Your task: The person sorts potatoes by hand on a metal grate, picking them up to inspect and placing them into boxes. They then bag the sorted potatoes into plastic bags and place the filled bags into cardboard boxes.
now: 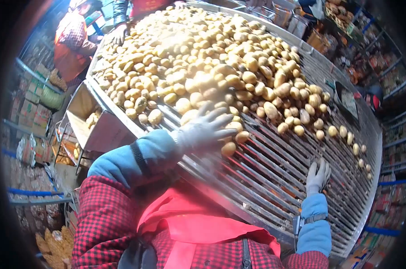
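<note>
On slatted table (257,172), your left hand (203,129) splays at near edge of potatoes (239,58), grasping nothing; your right hand (318,176) rests unclenched, apart from them, probably for support.

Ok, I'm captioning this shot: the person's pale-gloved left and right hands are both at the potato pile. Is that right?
Not quite: the right hand is over the slatted table, apart from the potato pile, as the head view shows. The left hand is at the pile, and both hands are pale-gloved.
</note>
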